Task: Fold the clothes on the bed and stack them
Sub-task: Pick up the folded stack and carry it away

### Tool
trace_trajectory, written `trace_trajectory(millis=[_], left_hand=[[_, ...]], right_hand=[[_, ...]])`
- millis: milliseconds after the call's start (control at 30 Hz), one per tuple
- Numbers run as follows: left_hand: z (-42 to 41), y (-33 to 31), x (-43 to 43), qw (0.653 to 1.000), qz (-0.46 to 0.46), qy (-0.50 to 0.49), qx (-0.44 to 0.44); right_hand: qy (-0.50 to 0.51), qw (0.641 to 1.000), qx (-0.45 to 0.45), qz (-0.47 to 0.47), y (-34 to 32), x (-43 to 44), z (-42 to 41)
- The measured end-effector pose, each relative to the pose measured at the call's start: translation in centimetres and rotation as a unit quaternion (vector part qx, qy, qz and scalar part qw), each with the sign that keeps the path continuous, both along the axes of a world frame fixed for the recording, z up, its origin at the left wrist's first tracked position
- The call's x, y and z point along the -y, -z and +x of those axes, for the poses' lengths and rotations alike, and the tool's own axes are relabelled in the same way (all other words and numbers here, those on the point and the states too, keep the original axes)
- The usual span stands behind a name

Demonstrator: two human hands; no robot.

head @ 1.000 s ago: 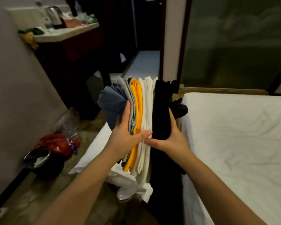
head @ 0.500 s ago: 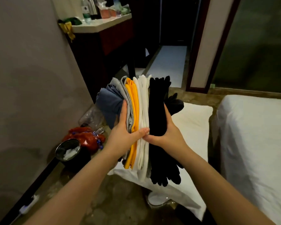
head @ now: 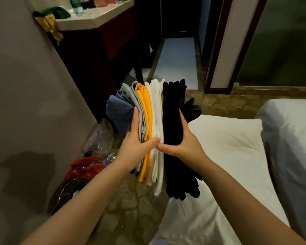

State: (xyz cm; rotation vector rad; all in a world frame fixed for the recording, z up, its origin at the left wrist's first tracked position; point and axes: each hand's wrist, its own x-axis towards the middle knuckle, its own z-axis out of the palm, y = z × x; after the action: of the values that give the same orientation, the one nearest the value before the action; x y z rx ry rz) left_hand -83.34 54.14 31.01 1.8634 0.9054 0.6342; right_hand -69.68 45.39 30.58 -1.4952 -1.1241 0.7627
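Fingers (head: 135, 119) of L hand (head: 137, 147) and R hand (head: 185, 145) are clamping the folded clothes stack (head: 149, 117) from both sides, mid-air, w/ long axis standing upright; bed (head: 228, 156) is lying below-right, nearer R hand.

A dark wooden cabinet (head: 99, 55) with a pale countertop (head: 88, 20) stood in dim light. A grey wall (head: 25, 85) ran left of the cabinet, and a dark doorway (head: 177, 57) opened to its right. In front of it lay a mottled brown floor (head: 131, 209) and a white bed (head: 228, 147).
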Motion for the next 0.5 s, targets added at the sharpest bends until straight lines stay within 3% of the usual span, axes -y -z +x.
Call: trace_trajectory(millis=[500], left_hand=[[10.7,-0.5,-30.8,0.996,0.01,0.066,-0.061]], right_hand=[[0.093,0.996,0.009,-0.012,0.2,-28.6,9.1]])
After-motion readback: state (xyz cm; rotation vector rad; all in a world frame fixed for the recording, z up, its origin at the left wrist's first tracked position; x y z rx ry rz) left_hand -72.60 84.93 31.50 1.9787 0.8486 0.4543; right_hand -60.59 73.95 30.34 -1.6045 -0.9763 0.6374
